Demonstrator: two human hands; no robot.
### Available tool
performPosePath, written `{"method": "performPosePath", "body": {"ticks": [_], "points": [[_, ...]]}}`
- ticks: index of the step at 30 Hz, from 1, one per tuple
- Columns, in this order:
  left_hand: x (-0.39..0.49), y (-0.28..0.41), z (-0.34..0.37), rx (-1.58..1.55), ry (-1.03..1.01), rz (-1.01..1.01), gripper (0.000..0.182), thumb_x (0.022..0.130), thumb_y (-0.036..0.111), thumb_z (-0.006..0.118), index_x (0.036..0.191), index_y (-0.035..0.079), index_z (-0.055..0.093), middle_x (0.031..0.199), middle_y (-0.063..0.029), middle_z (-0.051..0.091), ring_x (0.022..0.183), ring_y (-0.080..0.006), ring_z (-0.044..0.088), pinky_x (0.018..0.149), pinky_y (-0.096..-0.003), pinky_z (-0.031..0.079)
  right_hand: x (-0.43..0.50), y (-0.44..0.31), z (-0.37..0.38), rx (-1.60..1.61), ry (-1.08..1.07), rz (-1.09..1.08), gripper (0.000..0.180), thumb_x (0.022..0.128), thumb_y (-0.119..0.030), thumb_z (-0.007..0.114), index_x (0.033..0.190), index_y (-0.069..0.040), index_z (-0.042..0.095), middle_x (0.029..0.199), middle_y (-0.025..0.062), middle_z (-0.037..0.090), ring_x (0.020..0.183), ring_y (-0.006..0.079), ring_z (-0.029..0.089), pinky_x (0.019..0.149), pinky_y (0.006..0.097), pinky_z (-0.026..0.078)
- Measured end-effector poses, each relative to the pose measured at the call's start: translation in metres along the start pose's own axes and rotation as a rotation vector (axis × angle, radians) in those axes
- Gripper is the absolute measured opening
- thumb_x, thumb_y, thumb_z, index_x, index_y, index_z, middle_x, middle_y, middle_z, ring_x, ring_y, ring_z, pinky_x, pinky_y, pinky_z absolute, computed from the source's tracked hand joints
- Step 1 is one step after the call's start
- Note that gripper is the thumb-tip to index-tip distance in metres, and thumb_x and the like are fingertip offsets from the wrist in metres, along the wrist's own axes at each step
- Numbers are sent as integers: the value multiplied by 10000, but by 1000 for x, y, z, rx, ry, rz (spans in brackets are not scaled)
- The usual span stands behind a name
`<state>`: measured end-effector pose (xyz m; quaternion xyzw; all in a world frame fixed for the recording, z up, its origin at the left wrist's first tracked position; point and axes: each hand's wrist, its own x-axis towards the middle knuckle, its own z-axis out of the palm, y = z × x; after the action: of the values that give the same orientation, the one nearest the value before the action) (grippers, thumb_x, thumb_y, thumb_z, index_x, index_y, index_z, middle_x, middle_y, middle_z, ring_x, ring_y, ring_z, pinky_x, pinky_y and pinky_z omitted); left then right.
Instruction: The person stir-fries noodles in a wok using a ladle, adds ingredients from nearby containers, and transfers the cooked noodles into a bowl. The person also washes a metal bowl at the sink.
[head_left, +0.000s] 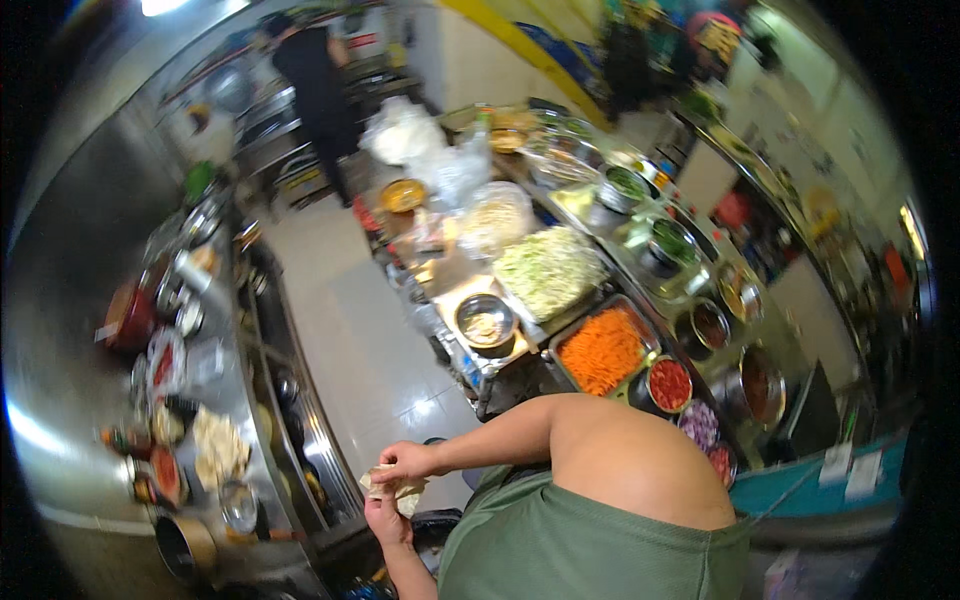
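Observation:
Both my hands meet at the lower middle of the head view, over the aisle beside the left steel counter. They grip a pale, thin, crumpled piece (409, 495), perhaps dough or wrapper; its exact kind is unclear. My right hand (407, 460) pinches it from above, while my left hand (388, 519) holds its lower side. On the left counter lies a heap of pale, flat pieces (220, 448), with a glass jar (238, 506) just below it. Shredded cabbage (550, 270) and shredded carrot (602, 351) fill trays on the other counter.
The left steel counter (217, 382) carries jars and a deep pot (184, 549). Bowls of chopped red pieces (669, 384) and purple onion (698, 424) stand near my right shoulder. A metal bowl (485, 322) sits at the middle counter's corner. A person (311, 90) stands beyond the aisle.

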<state>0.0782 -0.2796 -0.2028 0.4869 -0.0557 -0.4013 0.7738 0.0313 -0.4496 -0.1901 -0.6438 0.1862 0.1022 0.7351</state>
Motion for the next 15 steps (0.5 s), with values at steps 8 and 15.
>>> {"method": "performPosePath", "body": {"ticks": [8,15], "points": [[92,-18,101,322,-79,-298,385,933,115,676,1274,-18,556,1215,-142,653,1064,-279,670,912,-431,571,-196,-55,-304,-416,691,-243,373,927,-328,697,1195,-70,656,1125,75,683,987,185,637,895,342,518],[280,-48,223,356,-201,-275,342,984,107,552,1307,-5,541,1172,-154,675,983,-272,709,806,-395,618,-482,-46,-504,-868,1443,953,663,819,-240,780,1414,-134,507,1357,214,563,1225,420,565,1028,473,476]]}}
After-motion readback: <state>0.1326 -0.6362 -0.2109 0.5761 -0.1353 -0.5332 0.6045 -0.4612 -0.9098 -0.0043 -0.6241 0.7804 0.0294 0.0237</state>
